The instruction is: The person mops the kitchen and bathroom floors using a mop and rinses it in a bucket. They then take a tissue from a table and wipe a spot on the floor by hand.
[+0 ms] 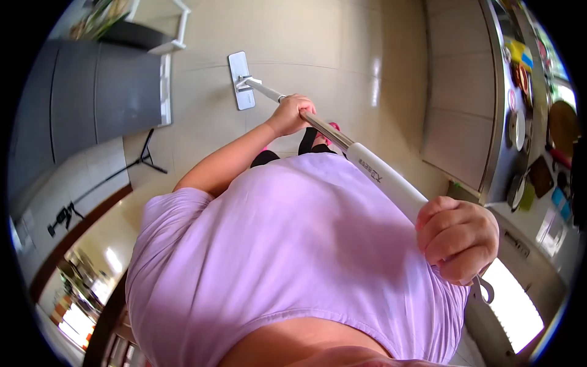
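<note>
- On floor (pixel 306 37), twd L edge: mop head (pixel 241 67), long axis roughly fore-aft.
- Mop pole (pixel 327 130) slants fwd-L, away from body.
- L hand (pixel 293 115) closed rnd pole; R hand (pixel 458 238) gripping white handle (pixel 385 177) top.

The mop head (pixel 240 70) lies on the floor (pixel 324 37) at upper centre-left; its handle (pixel 382 176) slants toward lower right, the left hand (pixel 292 115) partway along, the right hand (pixel 458 240) at the far end; a tripod (pixel 145 156) stands left; at right, the surface (pixel 500 171) bears dishes (pixel 516 129).
</note>
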